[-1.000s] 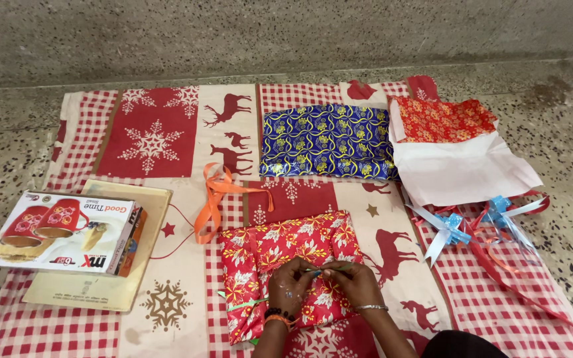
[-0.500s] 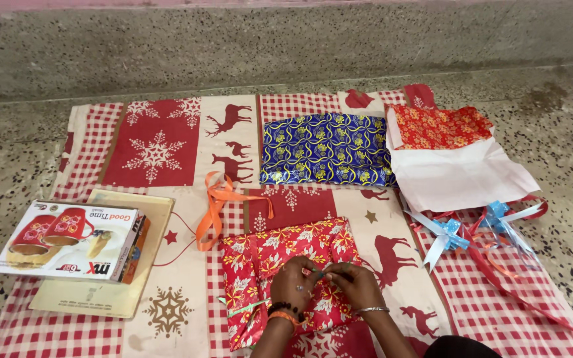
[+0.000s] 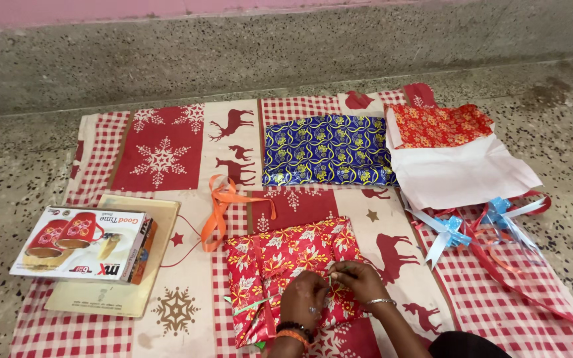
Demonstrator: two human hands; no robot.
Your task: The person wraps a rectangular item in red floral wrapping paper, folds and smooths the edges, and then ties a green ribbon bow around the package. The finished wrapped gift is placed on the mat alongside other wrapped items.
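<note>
A speckled stone floor runs up to a low grey wall, and a festive cloth with red checks, reindeer and snowflakes is spread flat on it. Everything sits on that cloth.

Near its lower middle lies one parcel wrapped in red floral paper, slightly tilted, with a strip of green showing at its lower left edge. Both of the person's hands rest on the parcel's right half. The left hand, with dark and orange bangles at the wrist, and the right hand, with one thin silver bangle, meet fingertip to fingertip; the fingers of each are pinched together on the paper at a seam, though exactly what is nipped between them is too small to tell.

Just above the parcel's left corner one orange ribbon lies looped. Further up sits one sheet of blue and gold paper, and beside it one red floral sheet folded over so that its white back shows. To the right, two pale blue bows rest among tangled red ribbon strands. On the left, one printed box picturing two mugs sits on top of one flat tan board.
</note>
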